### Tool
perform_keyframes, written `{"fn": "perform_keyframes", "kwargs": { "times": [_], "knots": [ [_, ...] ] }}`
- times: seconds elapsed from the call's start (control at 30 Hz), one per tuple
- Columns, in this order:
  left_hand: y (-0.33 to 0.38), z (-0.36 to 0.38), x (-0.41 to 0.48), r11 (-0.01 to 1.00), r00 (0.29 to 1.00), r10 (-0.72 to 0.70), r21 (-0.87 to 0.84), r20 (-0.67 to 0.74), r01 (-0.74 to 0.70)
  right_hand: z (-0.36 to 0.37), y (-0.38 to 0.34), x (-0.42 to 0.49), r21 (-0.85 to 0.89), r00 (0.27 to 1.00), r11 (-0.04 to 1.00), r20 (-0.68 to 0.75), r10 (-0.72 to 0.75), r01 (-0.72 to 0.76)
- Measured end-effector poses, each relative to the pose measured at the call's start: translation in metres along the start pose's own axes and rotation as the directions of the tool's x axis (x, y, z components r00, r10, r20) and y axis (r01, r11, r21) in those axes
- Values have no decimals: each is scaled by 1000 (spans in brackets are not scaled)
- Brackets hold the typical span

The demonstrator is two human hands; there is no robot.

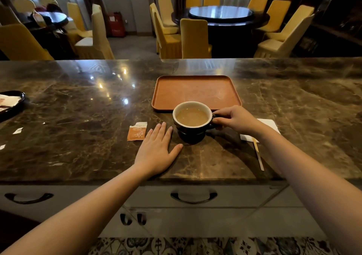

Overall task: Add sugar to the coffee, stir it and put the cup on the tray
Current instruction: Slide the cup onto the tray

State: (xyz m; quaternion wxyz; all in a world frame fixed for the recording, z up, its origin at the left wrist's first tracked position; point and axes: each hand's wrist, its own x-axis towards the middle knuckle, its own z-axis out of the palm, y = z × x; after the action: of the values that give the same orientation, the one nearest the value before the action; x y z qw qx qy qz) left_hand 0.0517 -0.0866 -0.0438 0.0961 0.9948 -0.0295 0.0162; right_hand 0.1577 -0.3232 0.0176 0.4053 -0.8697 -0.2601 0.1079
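Here, right hand (234,120) gripping cup (193,121) handle, beside tray (195,93)

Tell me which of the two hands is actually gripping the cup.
The right hand: its fingers pinch the handle of the cup. The left hand lies flat and open on the counter, just left of the cup, not visibly touching it.

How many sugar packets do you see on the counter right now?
1. A torn-open orange sugar packet lies flat on the counter, just left of the left hand. The dish at the far left edge holds paper items that I cannot identify.
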Motion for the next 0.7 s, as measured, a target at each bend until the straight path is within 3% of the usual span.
{"fn": "perform_keyframes", "kwargs": {
  "times": [0.7],
  "knots": [
    [0,-2,-1,1000,1000,-7,-24,7,7,-19,12,17,27,966,992,-232,-111,120]
  ]
}}
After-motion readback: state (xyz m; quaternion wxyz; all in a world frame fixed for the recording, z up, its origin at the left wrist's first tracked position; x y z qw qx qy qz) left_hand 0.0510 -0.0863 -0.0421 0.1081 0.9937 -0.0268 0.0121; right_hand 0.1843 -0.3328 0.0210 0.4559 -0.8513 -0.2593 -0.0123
